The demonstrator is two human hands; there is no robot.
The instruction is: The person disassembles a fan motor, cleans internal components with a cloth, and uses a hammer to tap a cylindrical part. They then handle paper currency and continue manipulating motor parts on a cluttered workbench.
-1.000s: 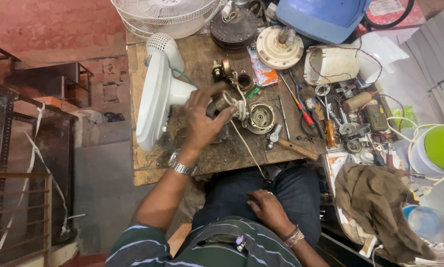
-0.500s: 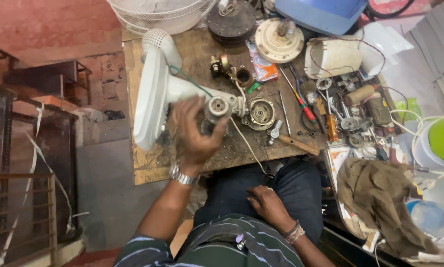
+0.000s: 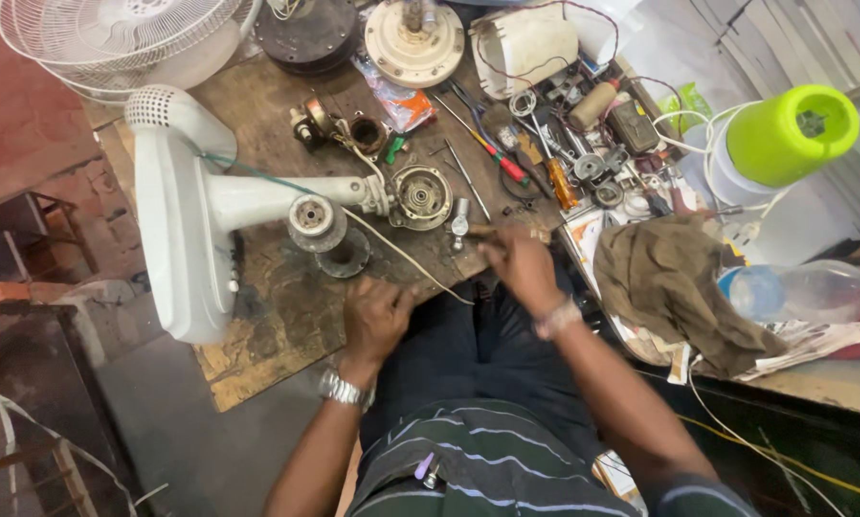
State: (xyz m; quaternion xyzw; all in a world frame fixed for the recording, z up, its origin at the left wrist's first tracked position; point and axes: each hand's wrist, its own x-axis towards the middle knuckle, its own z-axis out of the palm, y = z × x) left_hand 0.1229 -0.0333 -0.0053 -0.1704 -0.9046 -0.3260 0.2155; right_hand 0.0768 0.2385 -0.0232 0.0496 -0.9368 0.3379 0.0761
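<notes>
**Repairing a white fan at a cluttered workbench, seen from above**

Looking down on a worn wooden workbench (image 3: 257, 345) filling the centre of the frame, with two bare hands at its near edge. Lower centre: left hand (image 3: 374, 321), metal wristwatch (image 3: 342, 390) on the wrist, resting on the bench edge with fingers loosely curled and nothing in its grasp. Just right of centre: right hand (image 3: 518, 263), fingers pinched narrowly around a small wooden-handled tool (image 3: 480, 231); exact hold blurred, so hard to tell for sure.

Left of centre: white fan body (image 3: 186, 230) lying on its side, neck pointing right toward an open motor housing (image 3: 422, 194). Just below the neck: round metal motor part (image 3: 312, 217) standing on a dark disc, apart from both hands. Thin pale wire (image 3: 411, 263) trailing from the neck toward the right hand.

Upper left: white fan grille (image 3: 114, 33), detached. Top centre: cream round motor (image 3: 413, 38). Upper right: red-handled screwdriver (image 3: 502, 158) among scattered small parts. Far right: green-capped container (image 3: 792, 134), brown cloth (image 3: 674, 282), clear plastic bottle (image 3: 803, 292).

Judging by the layout, well into disassembly: grille off, motor opened, pieces spread out. Nothing reassembled yet; refitting of motor and grille apparently all left to do.
</notes>
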